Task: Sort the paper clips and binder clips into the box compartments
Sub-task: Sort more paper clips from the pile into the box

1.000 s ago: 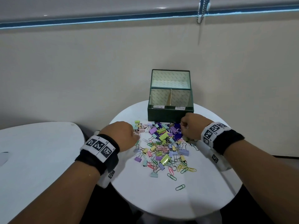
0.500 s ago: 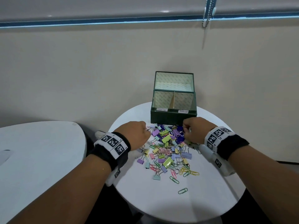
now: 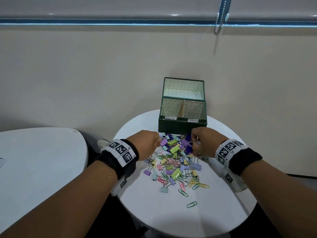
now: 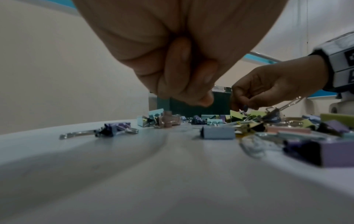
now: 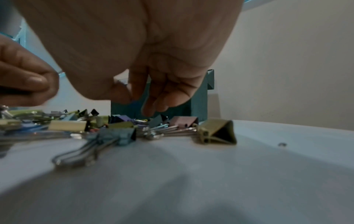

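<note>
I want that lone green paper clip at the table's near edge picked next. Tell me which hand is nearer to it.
Right, narrowly. The right hand is beyond the green paper clip, slightly right; the left hand is beyond it, farther left.

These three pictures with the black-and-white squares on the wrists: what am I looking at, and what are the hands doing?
No machine here: a person wears three cameras. The top picture comes from the head; the two low, blurry ones come from cameras strapped on each wrist, looking along the fingers. The patterned squares are marker bands on the wrists. On the round white table lies a heap of pastel binder clips and wire paper clips, and behind it stands an open dark green box with two labelled compartments, with nothing visible inside. The left hand is curled at the heap's edge; what it pinches is hidden. The right hand seems to pinch a clip, too small to tell which kind.
</note>
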{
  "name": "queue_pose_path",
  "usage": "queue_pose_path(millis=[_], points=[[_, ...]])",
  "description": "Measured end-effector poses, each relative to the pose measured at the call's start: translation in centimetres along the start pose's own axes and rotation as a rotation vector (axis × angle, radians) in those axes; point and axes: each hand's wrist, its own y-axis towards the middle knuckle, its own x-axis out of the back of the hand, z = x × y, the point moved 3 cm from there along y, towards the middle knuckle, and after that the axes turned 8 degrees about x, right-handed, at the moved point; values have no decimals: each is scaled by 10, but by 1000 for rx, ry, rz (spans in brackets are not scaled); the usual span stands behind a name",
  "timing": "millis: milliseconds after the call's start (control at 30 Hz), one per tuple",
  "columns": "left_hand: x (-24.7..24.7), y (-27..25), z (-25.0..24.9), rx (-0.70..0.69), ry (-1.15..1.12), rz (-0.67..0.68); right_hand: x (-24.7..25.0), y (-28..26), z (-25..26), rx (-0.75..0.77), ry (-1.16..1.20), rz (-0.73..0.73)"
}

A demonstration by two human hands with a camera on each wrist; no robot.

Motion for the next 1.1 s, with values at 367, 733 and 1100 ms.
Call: queue_pose_path(millis=[367, 733, 1100], points=[[-2, -7, 0, -32, 105, 64, -5, -8, 5, -112, 69, 215], [-4, -5, -16, -82, 122, 55, -12, -5, 11, -62, -24, 257], [1, 1, -11, -88, 60, -85, -12, -3, 12, 22, -28, 243]])
